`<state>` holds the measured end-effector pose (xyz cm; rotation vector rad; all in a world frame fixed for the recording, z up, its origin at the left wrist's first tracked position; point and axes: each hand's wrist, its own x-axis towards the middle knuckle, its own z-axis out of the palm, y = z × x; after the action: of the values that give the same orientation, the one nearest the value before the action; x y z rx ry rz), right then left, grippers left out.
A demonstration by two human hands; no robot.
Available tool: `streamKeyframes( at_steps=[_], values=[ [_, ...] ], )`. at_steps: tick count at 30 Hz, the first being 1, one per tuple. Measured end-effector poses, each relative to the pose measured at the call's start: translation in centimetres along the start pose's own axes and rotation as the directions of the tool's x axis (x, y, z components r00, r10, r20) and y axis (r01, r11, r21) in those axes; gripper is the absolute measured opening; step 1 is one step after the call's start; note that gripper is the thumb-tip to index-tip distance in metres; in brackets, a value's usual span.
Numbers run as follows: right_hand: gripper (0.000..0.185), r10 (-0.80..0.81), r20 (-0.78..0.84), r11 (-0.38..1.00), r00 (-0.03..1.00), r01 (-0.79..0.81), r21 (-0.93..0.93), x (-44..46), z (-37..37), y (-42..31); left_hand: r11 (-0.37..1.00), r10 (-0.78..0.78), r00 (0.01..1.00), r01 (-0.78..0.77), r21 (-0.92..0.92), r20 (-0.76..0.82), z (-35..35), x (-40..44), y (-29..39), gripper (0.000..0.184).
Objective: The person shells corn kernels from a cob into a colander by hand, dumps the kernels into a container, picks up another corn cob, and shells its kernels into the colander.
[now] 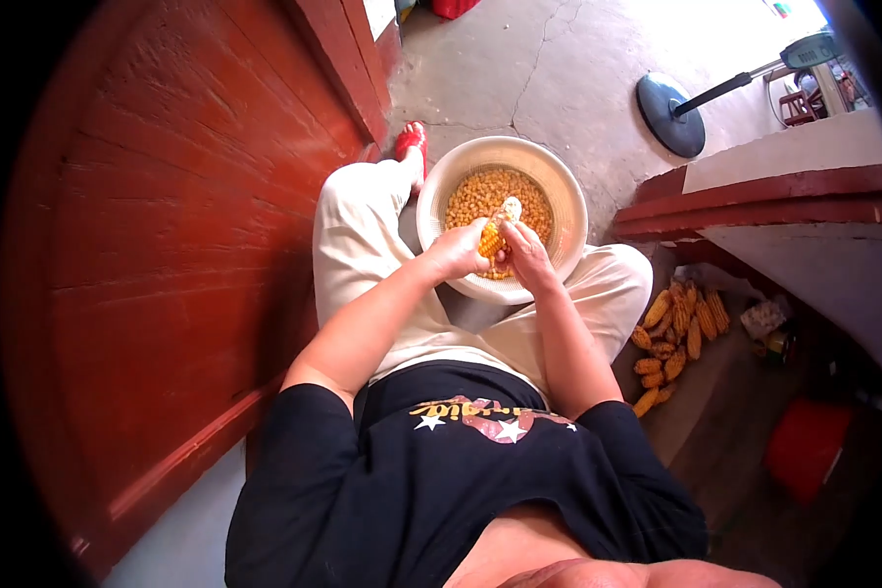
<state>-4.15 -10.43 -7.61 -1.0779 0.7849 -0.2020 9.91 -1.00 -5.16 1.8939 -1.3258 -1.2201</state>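
Note:
A corn cob (495, 235) is held between my two hands above a round, pale basin (438, 186). Its far end looks pale and bare, while yellow kernels cover the part near my fingers. My left hand (459, 249) has its fingers closed on the cob from the left. From the right, my right hand (527, 257) grips the same cob. Loose kernels (485, 191) lie in the basin, which sits between my knees.
Several corn cobs (681, 323) lie in a pile on the floor at the right, near a red object (808, 446). A wooden door (167, 245) stands at the left. A stand with a round black base (670, 116) is at the upper right.

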Motion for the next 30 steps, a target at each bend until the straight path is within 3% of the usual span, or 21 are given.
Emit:
streamKeyframes(
  at_steps=[2, 6, 8, 11, 13, 18, 20, 21, 26, 28, 30],
  values=[
    [0.035, 0.098, 0.073, 0.944, 0.992, -0.116, 0.309, -0.5, -0.4, -0.5, 0.998, -0.045, 0.998, 0.046, 0.036, -0.031, 0.1, -0.4, 0.9, 0.062],
    [0.043, 0.233, 0.116, 0.898, 0.965, -0.26, 0.355, 0.0, -1.8, -1.1, 0.964, -0.116, 0.992, 0.123, 0.235, -0.043, 0.0, -0.6, 3.4, 0.074],
    [0.039, 0.224, 0.093, 0.911, 0.97, -0.242, 0.333, 0.3, -2.2, -0.9, 0.952, -0.157, 0.988, 0.15, 0.267, 0.007, 0.1, -0.3, 4.0, 0.079],
    [0.027, 0.174, 0.076, 0.939, 0.982, -0.189, 0.288, 0.1, -2.2, -1.3, 0.963, -0.134, 0.99, 0.138, 0.231, -0.032, 0.8, 0.5, 2.6, 0.075],
    [0.027, 0.134, 0.111, 0.941, 0.985, -0.162, 0.298, 0.1, -2.1, -1.0, 0.995, -0.092, 0.995, 0.09, 0.047, 0.048, 0.8, 1.0, 1.4, 0.071],
    [0.027, 0.122, 0.214, 0.926, 0.969, -0.189, 0.326, -0.9, -1.1, -2.1, 0.992, -0.105, 0.994, 0.103, 0.073, 0.024, -1.1, -0.3, 3.8, 0.069],
    [0.027, 0.168, 0.179, 0.959, 0.969, -0.203, 0.198, -1.9, -0.1, -2.8, 0.927, -0.243, 0.97, 0.237, 0.289, -0.015, -1.0, -0.6, 5.0, 0.068],
    [0.028, 0.138, 0.096, 0.972, 0.986, -0.153, 0.177, -1.7, 0.3, -2.1, 0.924, -0.225, 0.974, 0.218, 0.315, -0.014, -0.9, -0.6, 5.1, 0.067],
    [0.028, 0.085, 0.015, 0.994, 0.996, -0.086, 0.065, -1.5, 0.3, -1.5, 0.917, -0.243, 0.97, 0.236, 0.321, -0.021, 0.1, -0.1, 4.3, 0.064],
    [0.027, -0.01, 0.017, 0.997, 1.0, 0.011, -0.078, -1.4, 0.2, -1.2, 0.925, -0.222, 0.975, 0.219, 0.312, -0.027, -0.1, 0.0, 3.8, 0.063],
    [0.028, -0.069, 0.015, 0.992, 0.997, 0.071, -0.104, -0.4, -0.1, 0.2, 0.977, -0.097, 0.995, 0.096, 0.191, -0.003, 0.3, 0.5, 1.7, 0.061]
  ],
)
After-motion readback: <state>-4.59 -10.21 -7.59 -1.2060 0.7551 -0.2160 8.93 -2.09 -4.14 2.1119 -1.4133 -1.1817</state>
